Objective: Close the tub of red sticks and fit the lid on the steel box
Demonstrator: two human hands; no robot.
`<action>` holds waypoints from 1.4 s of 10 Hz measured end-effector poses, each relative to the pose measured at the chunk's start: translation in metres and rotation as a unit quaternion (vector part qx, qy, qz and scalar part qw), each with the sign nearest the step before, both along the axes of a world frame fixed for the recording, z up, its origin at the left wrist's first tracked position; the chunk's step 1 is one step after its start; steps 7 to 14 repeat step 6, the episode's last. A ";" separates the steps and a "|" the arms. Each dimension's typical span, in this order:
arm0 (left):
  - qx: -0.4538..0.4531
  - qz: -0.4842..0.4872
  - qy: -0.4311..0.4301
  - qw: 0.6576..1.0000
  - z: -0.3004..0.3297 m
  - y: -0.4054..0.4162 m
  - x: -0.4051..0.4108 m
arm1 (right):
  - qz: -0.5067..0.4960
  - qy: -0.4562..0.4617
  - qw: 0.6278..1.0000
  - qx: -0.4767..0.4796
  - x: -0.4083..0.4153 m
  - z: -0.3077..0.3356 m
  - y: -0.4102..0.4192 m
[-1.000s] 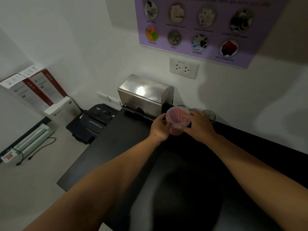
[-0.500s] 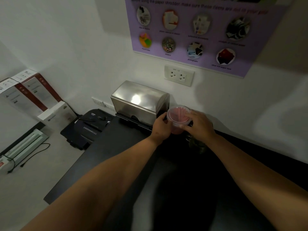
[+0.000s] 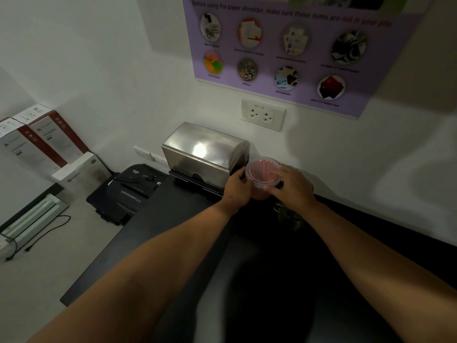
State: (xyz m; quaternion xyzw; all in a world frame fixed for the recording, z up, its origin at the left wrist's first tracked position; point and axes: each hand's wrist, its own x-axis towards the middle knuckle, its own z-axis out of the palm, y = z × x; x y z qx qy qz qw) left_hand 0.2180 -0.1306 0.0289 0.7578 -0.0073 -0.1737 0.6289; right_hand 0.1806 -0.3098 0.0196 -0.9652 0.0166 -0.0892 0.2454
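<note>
Both hands meet at the far edge of the black tabletop (image 3: 173, 231), clasped around the tub (image 3: 262, 178) of red sticks. The left hand (image 3: 236, 188) cups the tub's left side, its fingers (image 3: 241, 175) curled against the wall just under the rim. The right hand (image 3: 291, 185) comes over from the right, fingers (image 3: 272, 186) pressed on the near edge of the clear lid (image 3: 263, 170) that sits across the tub's mouth (whether it has snapped fully home cannot be told). The red sticks show through the lid as a pink blur.

The tub is just right of the steel box (image 3: 205, 152), close enough that the left hand's knuckles come near the box's right end. The box stands against the far wall with its domed cover down and a bright glare on top.

Under the right wrist lies a small dark thing (image 3: 289, 216), too dim to make out. On the wall above are a white socket (image 3: 262, 114) and a purple poster (image 3: 291, 45). Down on the floor to the left sit a black shredder (image 3: 128, 189), some boxes (image 3: 44, 142) against the wall and a laminator (image 3: 32, 219) with a trailing cord.
</note>
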 end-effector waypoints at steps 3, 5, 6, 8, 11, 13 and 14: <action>-0.005 -0.010 -0.002 1.000 0.002 0.001 -0.001 | -0.002 0.003 1.000 0.005 0.000 -0.002 0.001; 0.003 -0.022 -0.023 1.000 0.005 0.005 -0.009 | 0.013 -0.021 1.000 0.009 0.000 -0.005 0.003; -0.010 -0.034 -0.001 0.999 0.004 0.007 -0.008 | 0.019 -0.060 0.998 0.018 0.000 -0.005 0.002; -0.010 -0.034 -0.001 0.999 0.004 0.007 -0.008 | 0.019 -0.060 0.998 0.018 0.000 -0.005 0.002; -0.010 -0.034 -0.001 0.999 0.004 0.007 -0.008 | 0.019 -0.060 0.998 0.018 0.000 -0.005 0.002; -0.010 -0.034 -0.001 0.999 0.004 0.007 -0.008 | 0.019 -0.060 0.998 0.018 0.000 -0.005 0.002; -0.010 -0.034 -0.001 0.999 0.004 0.007 -0.008 | 0.019 -0.060 0.998 0.018 0.000 -0.005 0.002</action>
